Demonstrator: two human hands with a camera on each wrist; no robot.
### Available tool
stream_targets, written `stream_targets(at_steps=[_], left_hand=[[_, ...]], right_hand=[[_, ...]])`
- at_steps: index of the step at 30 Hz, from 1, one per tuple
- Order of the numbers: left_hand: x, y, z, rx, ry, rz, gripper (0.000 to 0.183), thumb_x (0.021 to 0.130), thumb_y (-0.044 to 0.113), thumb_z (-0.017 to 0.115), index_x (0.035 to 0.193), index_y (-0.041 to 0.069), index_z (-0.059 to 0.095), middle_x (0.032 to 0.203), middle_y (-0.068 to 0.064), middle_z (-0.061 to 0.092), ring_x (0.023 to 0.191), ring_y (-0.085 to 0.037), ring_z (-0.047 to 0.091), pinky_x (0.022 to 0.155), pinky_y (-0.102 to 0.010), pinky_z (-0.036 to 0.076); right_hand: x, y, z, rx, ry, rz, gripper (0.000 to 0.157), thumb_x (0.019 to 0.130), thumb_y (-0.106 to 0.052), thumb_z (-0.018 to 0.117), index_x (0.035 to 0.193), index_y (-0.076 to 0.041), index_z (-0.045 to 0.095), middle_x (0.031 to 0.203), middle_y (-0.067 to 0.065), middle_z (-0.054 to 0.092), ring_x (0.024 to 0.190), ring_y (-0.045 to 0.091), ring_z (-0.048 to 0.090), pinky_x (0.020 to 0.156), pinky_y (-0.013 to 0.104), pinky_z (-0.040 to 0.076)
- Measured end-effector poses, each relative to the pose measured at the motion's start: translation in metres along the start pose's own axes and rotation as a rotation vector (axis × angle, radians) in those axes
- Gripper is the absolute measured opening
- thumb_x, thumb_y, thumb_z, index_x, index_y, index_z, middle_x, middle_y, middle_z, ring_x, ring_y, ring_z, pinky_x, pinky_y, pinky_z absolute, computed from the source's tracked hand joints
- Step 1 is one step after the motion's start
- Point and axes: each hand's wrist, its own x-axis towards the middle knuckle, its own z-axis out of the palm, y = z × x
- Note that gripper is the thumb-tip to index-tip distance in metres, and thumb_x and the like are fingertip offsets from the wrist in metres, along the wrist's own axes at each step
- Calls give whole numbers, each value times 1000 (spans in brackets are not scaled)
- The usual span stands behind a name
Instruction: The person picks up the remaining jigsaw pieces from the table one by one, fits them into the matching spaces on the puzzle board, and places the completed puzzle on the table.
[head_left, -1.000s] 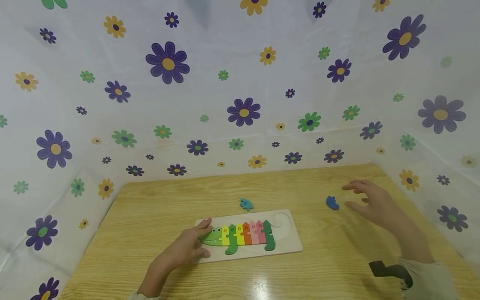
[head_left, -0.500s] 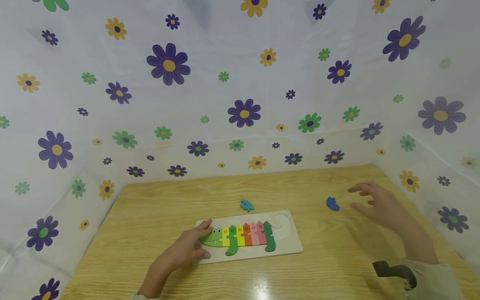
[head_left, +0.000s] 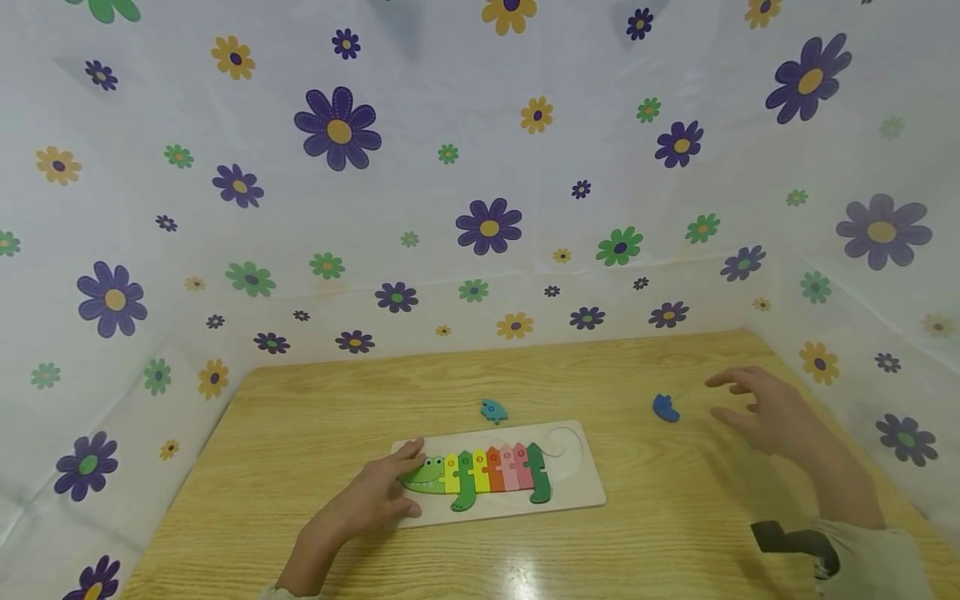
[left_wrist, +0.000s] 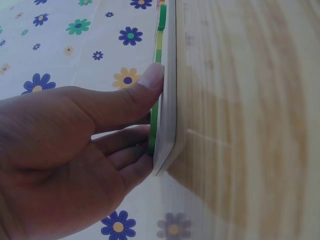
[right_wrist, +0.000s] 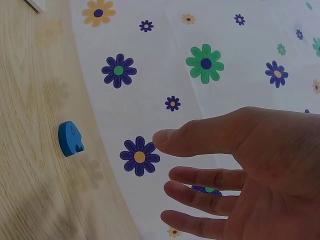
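A pale wooden puzzle board (head_left: 575, 481) lies on the table, bearing a crocodile of coloured pieces. The green head piece (head_left: 431, 472) is at its left end, then several numbered body pieces and a dark green leg piece (head_left: 538, 475); a curled tail outline is at the right. My left hand (head_left: 372, 495) rests on the board's left end, thumb and fingertips touching the top face, seen edge-on in the left wrist view. My right hand (head_left: 776, 417) hovers with relaxed, spread fingers, holding nothing. To its left lies a dark blue piece (head_left: 664, 407), apart from the fingers.
A light blue puzzle piece (head_left: 493, 410) lies just behind the board. The wood-grain table (head_left: 322, 400) is backed and flanked by a white flower-print sheet (head_left: 420, 200). A dark strap (head_left: 795, 540) hangs by the right sleeve.
My right hand has drifted a little to the right, away from the dark blue piece. The left hand, the board and the loose pieces have stayed put.
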Motion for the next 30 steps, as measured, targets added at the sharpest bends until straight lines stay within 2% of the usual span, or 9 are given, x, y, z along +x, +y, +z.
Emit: stream_targets(at_steps=[21,30], left_hand=[[0,0,-1,11,-5,2,70,85,9,83,146,-7,51,164,-19,31,152,-39,26,120,-56,27],[0,1,-1,-1,-12,7,70,86,9,82,146,-8,51,164,-20,30,152,-40,25,120,-58,25]], right_hand=[[-3,16,0,-1,5,-15,35,92,-6,75,123,5,63,128,36,56,108,56,59,84,65,56],[-4,18,-4,-5,-19,14,37,94,-10,74,126,4,62,132,37,55,111,56,59,86,66,55]])
